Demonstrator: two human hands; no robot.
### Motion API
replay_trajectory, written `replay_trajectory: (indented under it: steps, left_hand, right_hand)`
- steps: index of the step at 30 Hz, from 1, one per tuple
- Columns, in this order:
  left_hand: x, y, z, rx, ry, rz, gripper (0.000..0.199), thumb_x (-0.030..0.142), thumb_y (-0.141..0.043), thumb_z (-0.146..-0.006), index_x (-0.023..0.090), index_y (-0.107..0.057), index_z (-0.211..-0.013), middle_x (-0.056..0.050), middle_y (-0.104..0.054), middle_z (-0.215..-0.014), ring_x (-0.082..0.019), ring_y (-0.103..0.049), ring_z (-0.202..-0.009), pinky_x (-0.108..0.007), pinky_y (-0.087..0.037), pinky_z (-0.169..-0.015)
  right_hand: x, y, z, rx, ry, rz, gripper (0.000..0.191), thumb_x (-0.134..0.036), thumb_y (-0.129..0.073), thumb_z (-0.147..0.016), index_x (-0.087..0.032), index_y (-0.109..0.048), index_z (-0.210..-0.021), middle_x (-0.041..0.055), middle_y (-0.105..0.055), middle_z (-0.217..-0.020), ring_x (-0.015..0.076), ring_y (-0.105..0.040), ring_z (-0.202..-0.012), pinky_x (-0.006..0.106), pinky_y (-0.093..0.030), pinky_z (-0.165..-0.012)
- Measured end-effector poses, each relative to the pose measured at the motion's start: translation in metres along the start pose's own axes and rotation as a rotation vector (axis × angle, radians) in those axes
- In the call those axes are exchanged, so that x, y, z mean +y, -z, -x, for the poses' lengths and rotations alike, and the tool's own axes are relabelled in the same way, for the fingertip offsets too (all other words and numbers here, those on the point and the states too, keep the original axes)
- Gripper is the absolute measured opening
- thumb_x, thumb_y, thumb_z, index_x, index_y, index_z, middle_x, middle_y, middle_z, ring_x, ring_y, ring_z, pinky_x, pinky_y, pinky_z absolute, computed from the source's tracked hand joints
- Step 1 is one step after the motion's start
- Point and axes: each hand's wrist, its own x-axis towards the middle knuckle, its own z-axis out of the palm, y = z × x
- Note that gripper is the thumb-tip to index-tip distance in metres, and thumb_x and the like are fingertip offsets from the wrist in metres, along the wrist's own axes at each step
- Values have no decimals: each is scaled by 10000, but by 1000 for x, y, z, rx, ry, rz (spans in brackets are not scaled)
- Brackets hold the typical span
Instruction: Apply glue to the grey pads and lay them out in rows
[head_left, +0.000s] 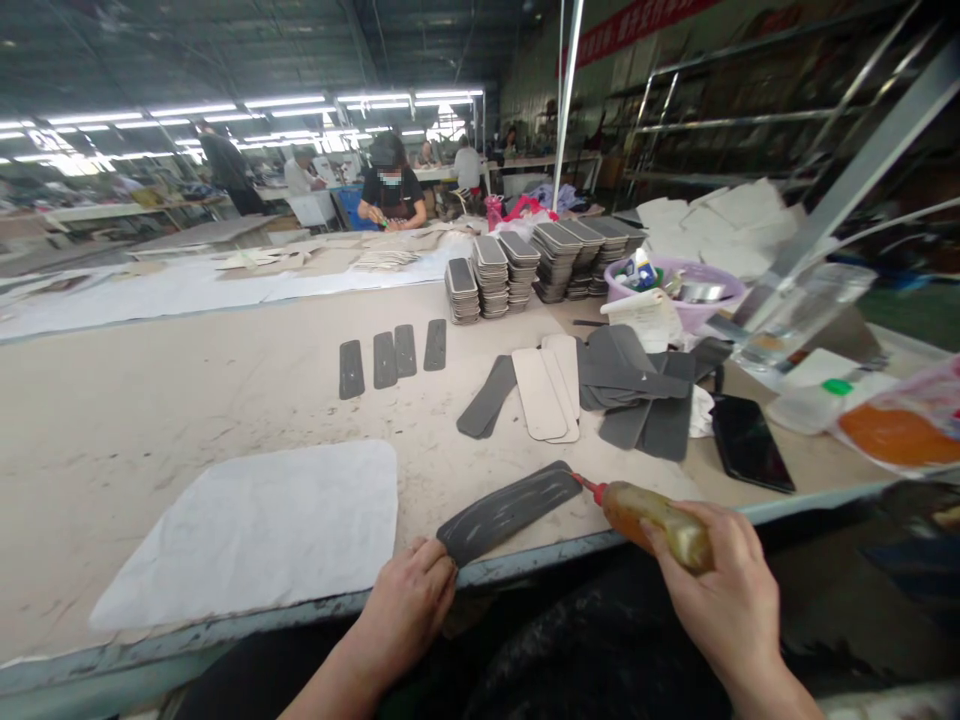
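My left hand is closed on the near left end of a dark grey strip with rounded corners, at the table's front edge. Pale, shiny streaks run along the strip's top face. In my right hand is a squeeze bottle of amber liquid, lying tilted to the left. Its red nozzle points at the strip's far right end; whether it touches cannot be made out. Left of my left hand lies a white sheet. Beyond the strip are loose cream pieces and dark grey pieces.
Several small dark strips lie farther back. Behind them stand stacks of grey-topped pieces. At right are a purple basin, a black phone and a bag of orange material. A co-worker sits across the table.
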Motion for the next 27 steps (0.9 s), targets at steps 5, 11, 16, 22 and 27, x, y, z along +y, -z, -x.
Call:
replay_trajectory:
  steps: [5,11,16,22,27]
  left_hand:
    - [1,2,-1,1,4,1,194,148,-427,-917,177,-586,-809,-46,-547,-804,-185,-516,-747,-314,-483,-663]
    - [3,4,-2,-12,20,7,200,155,-421,-920,175,-588,-811,-53,-553,-826,-196,-514,-780,-331,-491,-693]
    - [3,5,-2,-31,20,2,190,156,-425,-918,174,-583,-812,-53,-556,-836,-200,-511,-784,-336,-491,-695]
    - [3,3,-1,-35,19,-15,185,164,-425,-921,177,-568,-805,-54,-550,-843,-202,-501,-789,-334,-482,-688]
    - [2,3,-2,-35,19,-5,195,156,-417,-922,177,-555,-786,-53,-543,-840,-195,-501,-792,-326,-479,-692]
  right_hand:
    - [-8,7,4,10,32,-19,255,-343,-635,-812,-200,-562,-1009,88,-569,-926,268,-568,-872,455,-477,-798]
    - [-7,10,2,29,-5,6,263,-383,-620,-812,-193,-568,-985,88,-573,-921,266,-572,-865,448,-479,-793]
    - [-11,8,3,-5,-17,-27,278,-413,-610,-827,-178,-560,-968,73,-569,-896,234,-556,-843,400,-470,-785]
    - [-8,-1,1,39,-54,-4,301,-435,-613,-823,-179,-547,-968,64,-559,-893,225,-546,-855,367,-456,-785]
    - [-7,-6,9,-89,-130,-98,316,-463,-610,-816,-203,-551,-985,38,-564,-895,200,-551,-834,336,-442,-779]
